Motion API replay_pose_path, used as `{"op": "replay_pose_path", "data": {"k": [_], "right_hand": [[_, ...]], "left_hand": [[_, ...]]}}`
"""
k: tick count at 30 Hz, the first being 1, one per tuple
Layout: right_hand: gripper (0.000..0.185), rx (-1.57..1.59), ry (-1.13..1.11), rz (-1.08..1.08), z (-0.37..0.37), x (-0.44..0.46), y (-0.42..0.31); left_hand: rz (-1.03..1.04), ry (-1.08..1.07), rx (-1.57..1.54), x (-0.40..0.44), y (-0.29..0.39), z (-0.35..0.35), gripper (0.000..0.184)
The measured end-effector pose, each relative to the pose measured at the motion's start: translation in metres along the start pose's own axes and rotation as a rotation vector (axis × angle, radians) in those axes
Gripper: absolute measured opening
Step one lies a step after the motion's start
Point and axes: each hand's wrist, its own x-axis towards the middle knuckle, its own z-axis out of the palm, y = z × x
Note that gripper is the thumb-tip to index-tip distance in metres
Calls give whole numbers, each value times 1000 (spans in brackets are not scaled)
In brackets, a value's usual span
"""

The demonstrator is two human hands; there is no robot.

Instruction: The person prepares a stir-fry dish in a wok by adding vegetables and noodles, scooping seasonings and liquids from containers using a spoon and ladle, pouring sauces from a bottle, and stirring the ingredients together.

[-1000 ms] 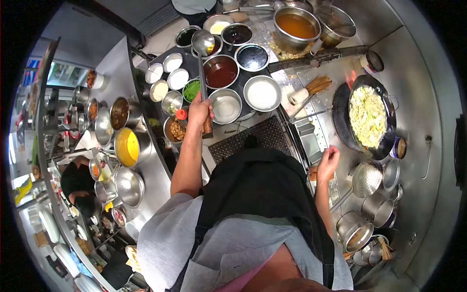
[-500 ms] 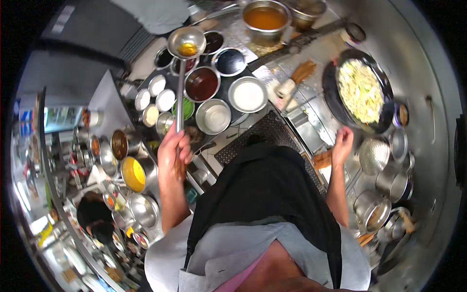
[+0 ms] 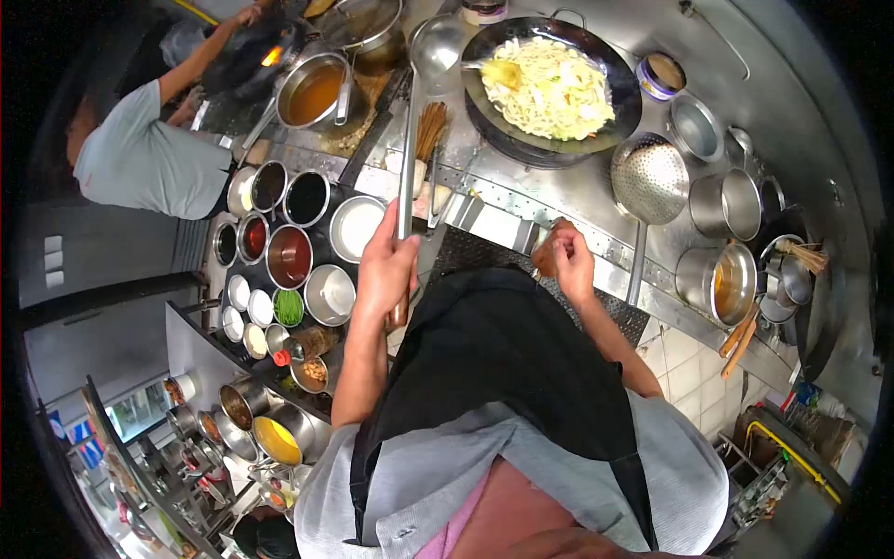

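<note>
My left hand [image 3: 382, 270] is wrapped round the handle of a long metal ladle [image 3: 440, 47]. The ladle's bowl hangs just left of a black wok [image 3: 622, 79], over the cooktop. In the wok lie pale sliced strips of food [image 3: 559, 88], with a yellow patch [image 3: 503, 74] on their left side. My right hand [image 3: 570, 261] is closed, fingers curled together, above the near edge of the cooktop. Beside its fingertips shows a brown object [image 3: 549, 247]; whether the hand holds it is unclear. A perforated strainer [image 3: 649, 182] rests to the right, below the wok.
At left stand several metal containers, including a dark red sauce [image 3: 289, 256] and chopped greens [image 3: 289, 307]. A pot of brown liquid [image 3: 315, 93] sits at upper left. A co-worker [image 3: 154, 154] handles a flaming pan [image 3: 251, 56]. A bamboo brush [image 3: 431, 129] lies beneath the ladle. Pots [image 3: 726, 205] line the right.
My view has swung toward the wok. The ladle has moved from over the sauce containers to beside the wok, and the amber liquid in it no longer shows. A yellow patch appears on the food.
</note>
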Motion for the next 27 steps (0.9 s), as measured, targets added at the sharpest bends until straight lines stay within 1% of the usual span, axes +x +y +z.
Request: {"op": "replay_pose_path", "data": {"k": [2, 3, 5, 8, 9, 10, 12, 14, 15, 17, 18, 20, 21, 24, 25, 27], "right_hand": [[18, -20, -4, 4, -7, -10, 11], [18, -13, -5, 8, -9, -14, 19], [17, -24, -24, 59, -15, -21, 30], [17, -57, -68, 26, -17, -32, 48], [17, -104, -97, 10, -14, -34, 49], [17, -152, -127, -6, -15, -38, 52], [17, -119, -185, 180, -8, -42, 87], [18, 15, -255, 143, -4, -48, 106], [18, -147, -285, 141, -3, -45, 104], [18, -163, -289, 179, 5, -41, 88], [18, -172, -285, 200, 8, -40, 79], [17, -163, -312, 147, 10, -37, 76], [17, -158, -323, 119, 11, -35, 76], [16, -247, -296, 52, 16, -31, 89], [16, -186, -285, 68, 18, -31, 92], [16, -62, -263, 105, 22, -31, 100]], "left_hand": [[32, -7, -89, 9, -6, 9, 69], [12, 16, -195, 6, -6, 7, 68], [-29, 74, -409, -10, -13, -9, 67], [9, 241, -568, -44, -35, -50, 67], [-38, 334, -531, -56, -43, -66, 67], [-18, 360, -515, -68, -48, -84, 69], [-21, 505, -487, -79, -79, -117, 66], [-56, 635, -433, -79, -116, -148, 46], [-81, 691, -431, -77, -133, -159, 43], [-105, 775, -423, -71, -159, -175, 36], [-121, 786, -425, -69, -170, -183, 33], [-152, 803, -433, -61, -184, -194, 28], [-129, 781, -431, -56, -200, -201, 22], [-129, 774, -450, -42, -218, -208, 23], [-163, 766, -458, -41, -216, -209, 24], [-173, 741, -542, -37, -221, -212, 21]]}}
